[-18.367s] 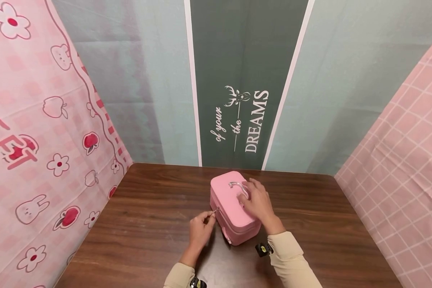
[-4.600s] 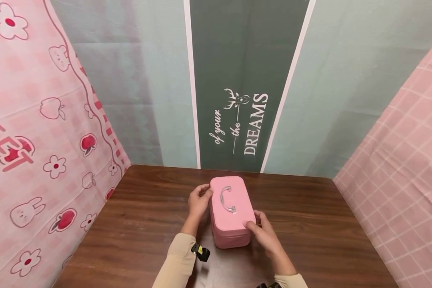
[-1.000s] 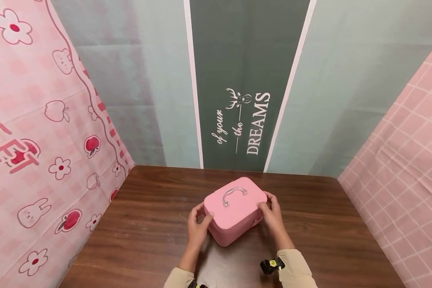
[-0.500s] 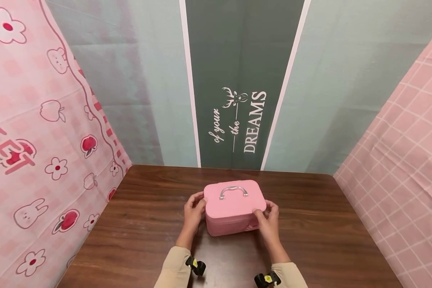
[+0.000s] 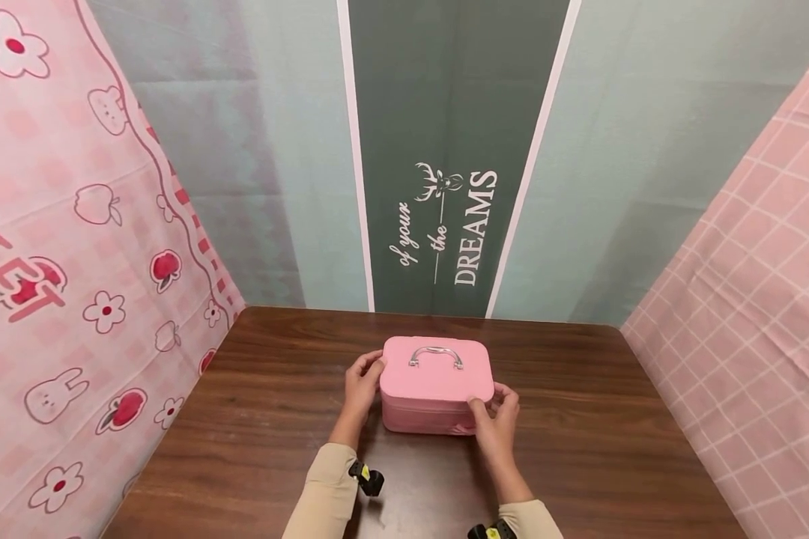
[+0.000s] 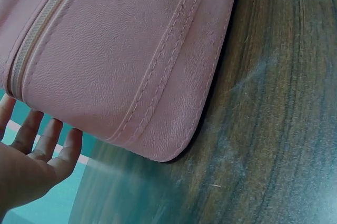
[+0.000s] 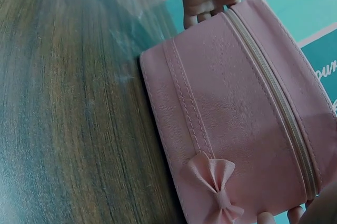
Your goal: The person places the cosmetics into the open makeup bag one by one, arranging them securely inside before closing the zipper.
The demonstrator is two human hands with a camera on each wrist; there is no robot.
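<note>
A pink cosmetic case (image 5: 421, 385) stands upright on the table, its lid down and its silver handle (image 5: 436, 350) on top. Its long side faces me. My left hand (image 5: 362, 385) holds the left end; in the left wrist view the fingertips (image 6: 73, 137) rest against that end, the thumb hidden. My right hand (image 5: 499, 427) grips the right front corner, thumb on the lid's edge and fingers round the side. A zip (image 7: 274, 87) runs round the case just below the lid in the right wrist view, apparently closed. Low on the front sits a pink bow (image 7: 222, 197).
The brown wooden table (image 5: 256, 442) carries the case near its back edge. Behind it hangs a green and grey-blue cloth (image 5: 310, 150) with white lettering. Pink patterned cloths stand at the left (image 5: 128, 247) and right (image 5: 748, 299).
Both hands have turned the case clockwise from its slanted stance, so its long side now faces me. Long before, my left hand pinched the zip pull; now it holds the case's end.
</note>
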